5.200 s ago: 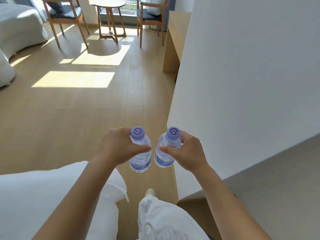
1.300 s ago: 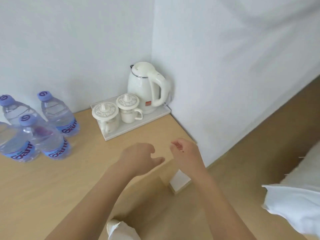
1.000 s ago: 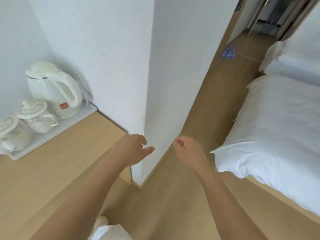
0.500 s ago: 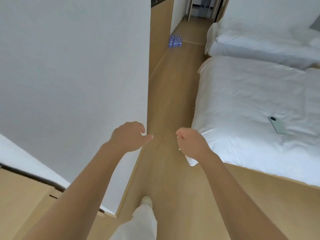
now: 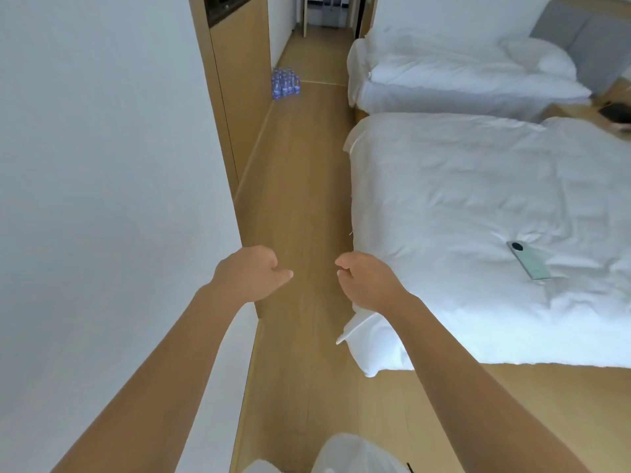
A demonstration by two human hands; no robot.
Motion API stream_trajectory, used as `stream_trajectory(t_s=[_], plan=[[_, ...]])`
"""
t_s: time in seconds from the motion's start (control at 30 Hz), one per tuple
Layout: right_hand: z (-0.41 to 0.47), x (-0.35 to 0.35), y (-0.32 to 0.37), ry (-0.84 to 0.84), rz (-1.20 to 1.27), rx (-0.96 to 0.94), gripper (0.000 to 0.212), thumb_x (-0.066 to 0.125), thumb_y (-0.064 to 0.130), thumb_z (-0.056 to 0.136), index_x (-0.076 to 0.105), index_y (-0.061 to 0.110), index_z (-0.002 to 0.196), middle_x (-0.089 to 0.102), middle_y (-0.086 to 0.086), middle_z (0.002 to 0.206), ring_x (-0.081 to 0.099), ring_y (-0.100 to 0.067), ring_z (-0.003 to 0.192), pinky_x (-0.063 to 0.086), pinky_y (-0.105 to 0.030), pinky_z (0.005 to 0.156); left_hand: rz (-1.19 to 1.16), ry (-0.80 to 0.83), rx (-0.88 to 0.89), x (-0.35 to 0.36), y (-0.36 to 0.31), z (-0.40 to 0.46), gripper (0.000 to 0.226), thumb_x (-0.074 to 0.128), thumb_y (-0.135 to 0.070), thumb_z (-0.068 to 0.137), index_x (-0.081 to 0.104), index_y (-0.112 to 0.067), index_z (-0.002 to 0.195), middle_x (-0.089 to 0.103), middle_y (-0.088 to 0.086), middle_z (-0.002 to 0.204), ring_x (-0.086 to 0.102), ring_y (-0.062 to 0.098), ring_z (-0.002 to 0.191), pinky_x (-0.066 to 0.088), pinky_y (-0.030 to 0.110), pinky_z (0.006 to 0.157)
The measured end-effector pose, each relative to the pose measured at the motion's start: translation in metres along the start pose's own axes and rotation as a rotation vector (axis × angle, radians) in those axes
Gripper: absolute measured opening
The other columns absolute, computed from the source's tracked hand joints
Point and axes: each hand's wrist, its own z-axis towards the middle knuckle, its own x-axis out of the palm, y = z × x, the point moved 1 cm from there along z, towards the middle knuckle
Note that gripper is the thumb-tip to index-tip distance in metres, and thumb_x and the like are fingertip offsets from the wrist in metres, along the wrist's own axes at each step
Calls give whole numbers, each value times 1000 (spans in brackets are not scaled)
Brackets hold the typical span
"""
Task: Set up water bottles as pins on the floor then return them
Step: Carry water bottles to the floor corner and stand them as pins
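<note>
A cluster of several clear water bottles with purple caps and blue labels (image 5: 285,83) stands upright on the wooden floor far down the passage, close to the left wall. My left hand (image 5: 247,273) and my right hand (image 5: 367,279) hang in front of me at waist height, far from the bottles. Both hold nothing and their fingers are loosely curled.
A white wall (image 5: 102,199) with a wooden panel (image 5: 239,97) runs along the left. Two white beds (image 5: 478,216) stand on the right, a pale green phone (image 5: 528,260) on the near one. A narrow strip of wooden floor (image 5: 300,186) leads to a doorway (image 5: 329,11).
Five seconds ago each hand held a bottle; both now hold nothing. The view has turned from the desk with kettle and bottles to the passage, and the far bottle cluster looks slightly closer.
</note>
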Motion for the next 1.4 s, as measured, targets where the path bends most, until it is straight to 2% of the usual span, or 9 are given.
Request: stream_trajectory(t_s=[0.13, 0.23, 0.37, 0.43, 0.6, 0.67, 0.8, 1.2, 1.4], plan=[[60, -12, -16, 44, -17, 9, 28, 43, 19, 95, 57, 7, 115, 59, -8, 111, 53, -26, 104, 46, -39, 90, -6, 22, 16, -8, -4, 64, 28, 51, -47, 87, 47, -21, 82, 51, -1, 82, 47, 17, 72, 42, 31, 70], [113, -21, -28, 42, -26, 12, 27, 43, 20, 95, 57, 3, 110, 60, -10, 108, 55, -28, 99, 48, -40, 87, -1, 42, 20, -15, -7, 120, 29, 51, -48, 88, 48, -20, 83, 50, -1, 83, 47, 17, 73, 38, 29, 66], [195, -38, -50, 11, -16, 10, 23, 40, 16, 95, 44, 13, 73, 47, -1, 74, 47, -23, 74, 41, -30, 64, -11, 50, 20, -32, -19, 202, 33, 51, -48, 89, 55, -15, 86, 57, 5, 83, 55, 21, 75, 45, 33, 71], [237, -53, -61, 6, -8, 7, 28, 39, 15, 95, 39, 15, 67, 42, 0, 70, 44, -21, 70, 37, -27, 60, -6, 59, 13, -43, -29, 246, 31, 51, -49, 89, 53, -19, 88, 57, 3, 87, 55, 21, 78, 48, 37, 79], [345, -90, -84, 30, -6, -18, 23, 39, 17, 96, 49, 10, 76, 48, -1, 77, 47, -22, 75, 45, -32, 69, -8, 29, -31, -77, -53, 351, 44, 49, -53, 90, 59, -16, 112, 64, 2, 108, 60, 21, 98, 48, 36, 83], [385, -98, -89, 48, 5, -34, 24, 39, 19, 97, 59, 7, 97, 54, -3, 90, 53, -23, 81, 49, -34, 76, -33, 6, -37, -88, -59, 389, 46, 49, -53, 90, 58, -16, 115, 63, 1, 108, 60, 21, 99, 48, 36, 83], [452, -105, -97, 85, 27, -28, 35, 41, 25, 98, 54, 13, 128, 55, -4, 127, 50, -23, 117, 44, -37, 97, -42, 21, -54, -104, -63, 452, 51, 49, -53, 90, 55, -16, 125, 60, 0, 113, 57, 20, 101, 45, 36, 85], [683, -123, -91, 81, 109, 8, 38, 42, 26, 97, 52, 12, 132, 48, -7, 138, 43, -22, 128, 37, -33, 102, -76, 36, -65, -166, -36, 681, 51, 53, -52, 88, 55, -17, 125, 56, 1, 127, 54, 22, 114, 44, 39, 96], [809, -150, -75, 47, 128, 72, 38, 44, 24, 96, 52, 11, 131, 51, -10, 133, 50, -24, 120, 45, -36, 96, -57, 58, -13, -218, -25, 806, 53, 53, -53, 87, 55, -17, 126, 57, 0, 128, 54, 22, 115, 44, 37, 94]])
